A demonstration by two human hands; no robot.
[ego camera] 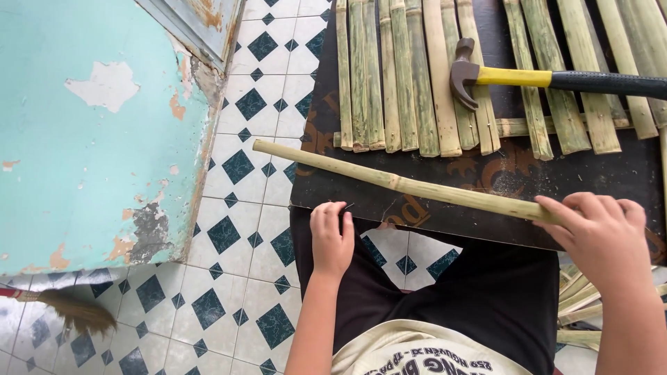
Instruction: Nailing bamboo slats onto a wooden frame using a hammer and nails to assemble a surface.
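On the near edge of a dark board (486,222), the right hand (603,236) closes over one end of a pale green bamboo stick (389,180), fingers curled around it and clamped on. From that hand the stick runs up and to the left across the board, its far end reaching just past the board's left edge, over the tiled floor (236,208).

At the same near edge, the left hand (331,239) rests with its fingers bent together; a thin dark thing shows at the fingertips, too small to tell what it is. I cannot tell whether the hand grips anything.

Farther back on the board lies a row of split bamboo slats (396,76), side by side and running away from the person, with a gap in the middle. A hammer (549,78) with a yellow and black handle lies across the slats, its dark head pointing left.

More slats (577,305) lie on the floor by the person's right side. At the left stands a peeling turquoise wall (97,139), and a broom (69,309) lies on the tiles near it.
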